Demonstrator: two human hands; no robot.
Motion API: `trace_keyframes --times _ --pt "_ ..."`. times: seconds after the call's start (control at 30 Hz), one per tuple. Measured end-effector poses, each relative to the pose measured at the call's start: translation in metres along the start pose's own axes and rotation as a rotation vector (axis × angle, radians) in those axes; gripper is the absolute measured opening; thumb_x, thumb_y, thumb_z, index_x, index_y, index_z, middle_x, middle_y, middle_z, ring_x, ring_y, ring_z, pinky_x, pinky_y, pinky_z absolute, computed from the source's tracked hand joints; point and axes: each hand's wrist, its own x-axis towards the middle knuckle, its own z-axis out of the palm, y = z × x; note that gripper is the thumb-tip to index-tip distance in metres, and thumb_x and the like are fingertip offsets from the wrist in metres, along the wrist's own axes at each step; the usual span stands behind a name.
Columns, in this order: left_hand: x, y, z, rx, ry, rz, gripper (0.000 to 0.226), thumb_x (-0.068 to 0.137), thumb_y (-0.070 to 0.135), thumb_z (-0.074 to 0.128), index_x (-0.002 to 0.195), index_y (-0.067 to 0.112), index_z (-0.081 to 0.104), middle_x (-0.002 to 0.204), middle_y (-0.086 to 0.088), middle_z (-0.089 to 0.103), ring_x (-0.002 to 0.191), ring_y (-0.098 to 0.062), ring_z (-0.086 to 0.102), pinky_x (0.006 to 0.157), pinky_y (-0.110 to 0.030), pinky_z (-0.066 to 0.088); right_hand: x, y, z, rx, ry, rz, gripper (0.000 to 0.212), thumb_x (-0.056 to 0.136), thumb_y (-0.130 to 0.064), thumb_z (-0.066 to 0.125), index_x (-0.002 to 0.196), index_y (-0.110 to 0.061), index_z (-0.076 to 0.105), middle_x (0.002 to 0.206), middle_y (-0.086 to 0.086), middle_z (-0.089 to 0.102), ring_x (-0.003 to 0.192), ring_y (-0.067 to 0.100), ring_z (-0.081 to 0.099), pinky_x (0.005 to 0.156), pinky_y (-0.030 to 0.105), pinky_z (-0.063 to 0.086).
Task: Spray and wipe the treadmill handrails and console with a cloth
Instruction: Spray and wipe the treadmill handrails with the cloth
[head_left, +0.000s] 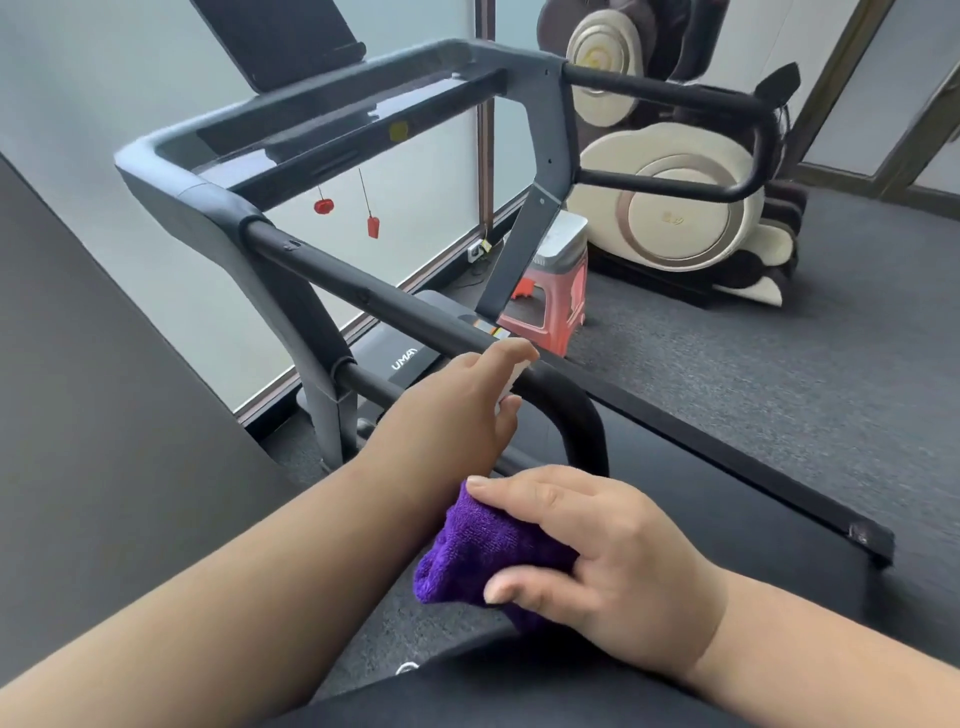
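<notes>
At frame centre the left hand (467, 400) grips a small white spray bottle (511, 384), light and likely slick, against the near handrail (395, 306). Lower right, the right hand (597, 551) pinches a soft, bunched purple cloth (483, 551), best held wadded.

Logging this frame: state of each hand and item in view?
Left hand: gripping a small white spray bottle, mostly hidden, beside the near handrail.
Right hand: gripping the bunched purple cloth, clear of the rail.
Console screen: dark.
Red safety clip: hanging loose on its cord.
</notes>
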Motion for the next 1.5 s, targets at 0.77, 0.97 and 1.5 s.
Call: trace_keyframes --times 0.77,0.97,1.5 --pt "-0.09 0.024 -0.018 -0.163 0.186 -0.457 0.042 0.093 0.04 0.055 0.123 0.057 0.031 0.09 0.014 0.062 0.074 -0.001 0.056 0.065 -0.028 0.042 0.069 0.04 -0.018 -0.868 -0.198 0.142 0.059 0.099 -0.055 0.04 0.153 -0.037 0.025 0.16 0.006 0.02 0.138 0.032 0.028 0.113 0.051 0.028" --pt "-0.097 0.027 -0.023 -0.181 0.235 -0.476 0.042 0.091 0.042 0.057 0.122 0.059 0.033 0.087 0.015 0.06 0.072 -0.002 0.058 0.063 -0.028 0.048 0.115 0.047 -0.028 -0.683 -0.266 0.279 0.059 0.098 -0.055 0.039 0.152 -0.038 0.024 0.155 0.001 0.033 0.13 0.031 0.045 0.101 0.048 0.045" --pt "-0.084 0.049 -0.016 -0.193 0.199 -0.405 0.05 0.09 0.043 0.058 0.114 0.072 0.026 0.09 0.017 0.064 0.074 -0.004 0.061 0.07 -0.03 0.05 0.062 0.057 -0.036 -0.669 -0.15 0.299 0.08 0.095 -0.057 0.049 0.157 -0.028 0.007 0.159 0.003 0.023 0.135 0.029 0.036 0.11 0.044 0.036"
